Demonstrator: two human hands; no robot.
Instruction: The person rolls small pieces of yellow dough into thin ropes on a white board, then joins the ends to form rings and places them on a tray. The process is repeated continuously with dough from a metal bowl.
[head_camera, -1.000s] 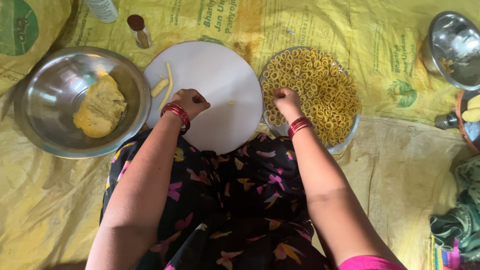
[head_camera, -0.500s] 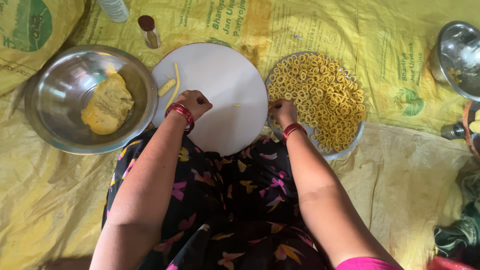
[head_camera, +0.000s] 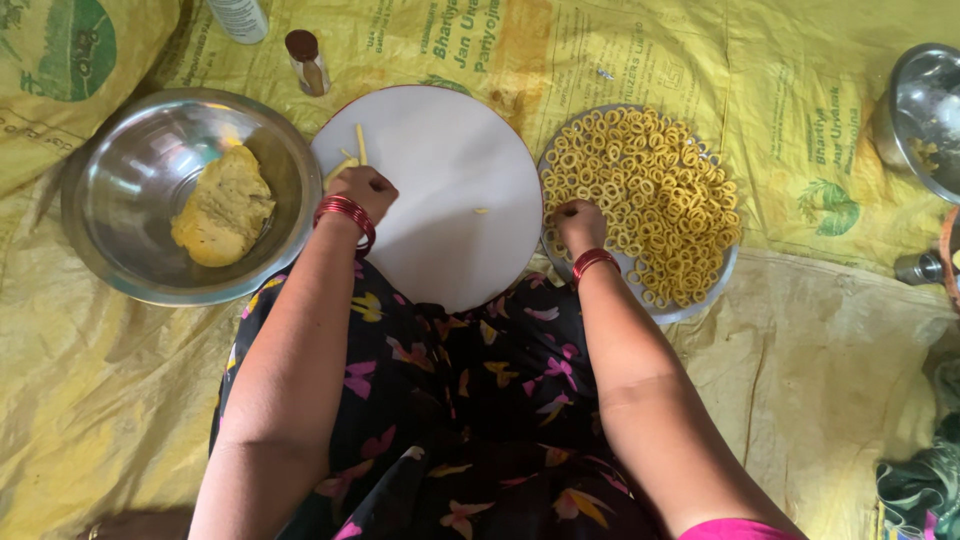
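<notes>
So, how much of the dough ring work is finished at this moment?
Done: the plate is nearly covered with dough rings. In hand: the right hand rests at the plate's edge, and the left hand is on a dough strip on the white board. Left: a dough lump sits in the steel bowl.

This looks like a home food-making spot set up on the floor, not a fitted kitchen. Yellow printed sacks (head_camera: 620, 60) are spread flat as a ground cover, and the person sits on them with the work at their knees. A steel bowl (head_camera: 120, 250) holds a lump of yellow dough (head_camera: 222, 208), a round white board (head_camera: 450, 170) lies in the middle, and a plate (head_camera: 700, 300) is heaped with small dough rings (head_camera: 645, 195). A small spice jar (head_camera: 305, 58) and more steel vessels (head_camera: 920, 110) stand nearby.
</notes>
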